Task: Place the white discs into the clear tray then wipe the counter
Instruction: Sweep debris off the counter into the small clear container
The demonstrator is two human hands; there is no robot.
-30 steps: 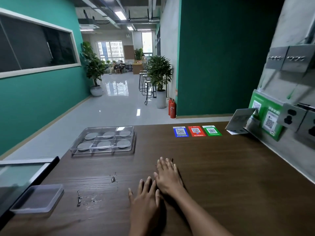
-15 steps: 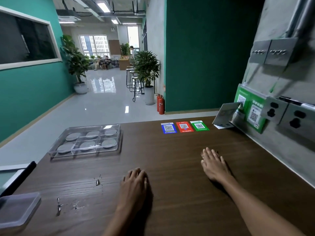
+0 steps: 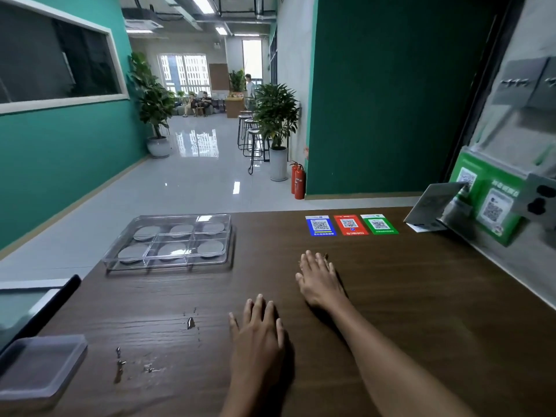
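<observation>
The left hand (image 3: 257,332) lies palm-down and flat on the counter (image 3: 406,296), fingers spread wide and holding nothing. The right hand (image 3: 319,278) lies the same way, just beyond the left hand and toward the wall side, fingers extended, also empty. No cloth shows under or near either palm. Beside the left hand, on the side away from the wall, several small water droplets (image 3: 190,322) and wet smears sit on the wood grain. Farther from the left hand, toward the counter's far edge, stands the clear tray (image 3: 120,260); each of its six compartments holds one of the white discs (image 3: 210,246), so the placing step appears complete and the wiping step remains. Near the counter's front corner, well apart from the left hand, rests a shallow plastic lid (image 3: 39,365). Three QR stickers (image 3: 350,225) lie flat beyond the right hand. Likely faults from this state: a bare-palm sweep would spread the droplets into a film rather than remove them; a sweep carried toward the tray could nudge it against the counter's far edge, since it stands close to that edge; a sweep toward the front corner could push the lid off. The droplets are small and may be missed if the stroke stays on the dry area under the hands.
</observation>
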